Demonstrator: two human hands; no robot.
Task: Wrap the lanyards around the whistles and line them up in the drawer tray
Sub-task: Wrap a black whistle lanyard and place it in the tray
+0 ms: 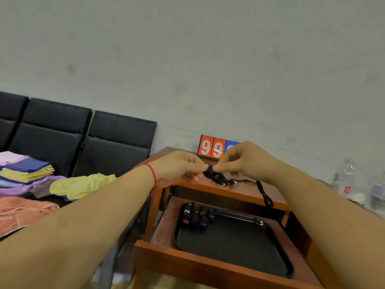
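Note:
A black whistle (213, 174) is held in the air above the wooden table top (235, 190). My left hand (179, 167) pinches its left end, and my right hand (241, 161) pinches it from the right. Its black lanyard (263, 191) trails right and hangs over the table's front edge. Below, the open drawer (187, 261) holds a black tray (231, 245). Several wrapped whistles (198, 215) lie side by side in the tray's far left corner.
A flip scoreboard (212, 147) showing 9 9 stands at the back of the table. Folded and loose cloths (31, 178) lie at the left in front of black chairs (83, 138). Plastic bottles (343, 178) stand at the right.

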